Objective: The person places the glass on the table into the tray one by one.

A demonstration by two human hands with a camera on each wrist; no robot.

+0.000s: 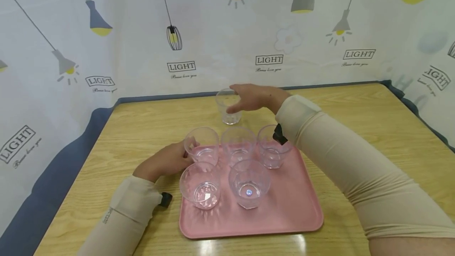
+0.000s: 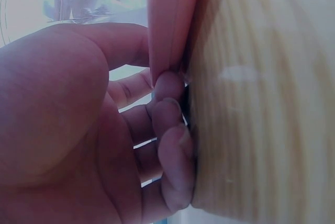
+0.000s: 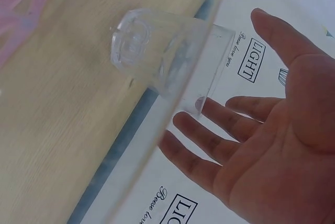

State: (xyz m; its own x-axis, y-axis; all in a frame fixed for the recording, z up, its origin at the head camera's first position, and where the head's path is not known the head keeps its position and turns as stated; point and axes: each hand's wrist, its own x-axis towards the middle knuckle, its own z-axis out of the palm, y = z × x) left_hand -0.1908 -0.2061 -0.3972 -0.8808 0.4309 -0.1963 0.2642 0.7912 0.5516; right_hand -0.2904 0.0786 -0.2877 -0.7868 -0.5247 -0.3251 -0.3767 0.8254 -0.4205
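Note:
At the far left corner of a pink tray (image 1: 284, 212), my left hand (image 1: 168, 159) grips the edge. In the left wrist view the thumb lies over the tray rim (image 2: 172, 20) and the other fingers curl at its underside. Several clear plastic cups (image 1: 204, 192) stand upright on the tray. Another clear cup (image 1: 227, 115) stands on the table behind it. Beside that cup is my right hand (image 1: 254, 97), fingers spread and thumb apart. In the right wrist view a fingertip overlaps the lone cup's rim (image 3: 222, 38); I cannot tell whether it touches.
The wooden table (image 1: 142, 125) carries the tray near its middle. A white cloth (image 1: 220, 42) printed with lamps and words hangs behind the far edge and at both sides. Two cups stand at the tray's front left, and more line its back edge.

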